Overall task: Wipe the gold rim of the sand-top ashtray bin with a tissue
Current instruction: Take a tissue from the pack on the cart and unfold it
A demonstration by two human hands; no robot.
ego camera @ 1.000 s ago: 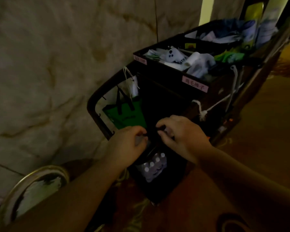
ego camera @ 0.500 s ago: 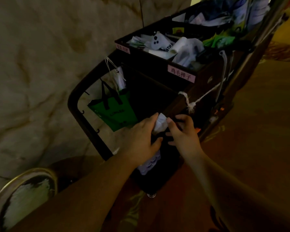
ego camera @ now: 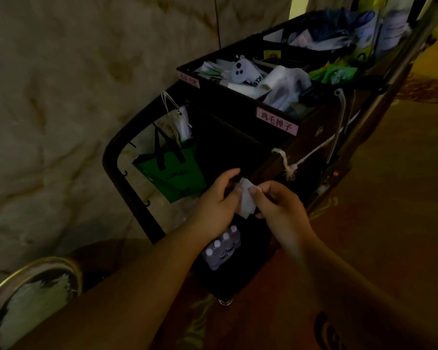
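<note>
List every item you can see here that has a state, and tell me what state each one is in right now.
tissue: pinched between both hands, off the bin
left hand: gripping the tissue
right hand: gripping the tissue
ashtray bin: gold rim untouched, sand top patchy
green bag: hanging from the cart's frame
cart: top trays full of supplies
bottle pack: sitting low in the cart, caps up

Both forearms bare, no sleeves in view; left hand (ego camera: 216,202) and right hand (ego camera: 280,207) ungloved (short nails, no rings visible).
</note>
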